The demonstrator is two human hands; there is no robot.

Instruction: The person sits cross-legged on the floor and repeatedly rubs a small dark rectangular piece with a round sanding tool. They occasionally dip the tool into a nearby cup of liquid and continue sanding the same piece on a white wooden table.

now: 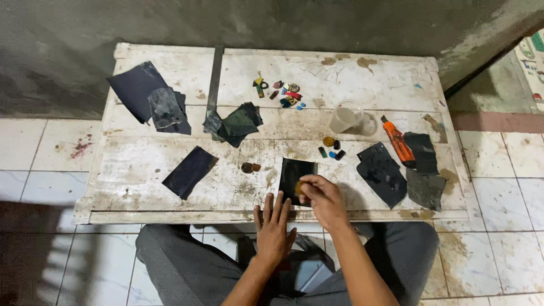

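Right hand [321, 195], amber piece [300, 187], dark sheet [295, 177]

Left hand [273, 222] flat with fingers spread, right hand [322, 198] just beside it, fingers curled in a pinch

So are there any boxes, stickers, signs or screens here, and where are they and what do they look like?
Printed sheet or sign: far right edge, beyond the white board, only partly in view; pale with small green, blue and red marks, too small to make out.
Nothing else of that kind shows: no packages, no screens.
The orange-handled tool and clear plastic cup bear no label that can be seen.
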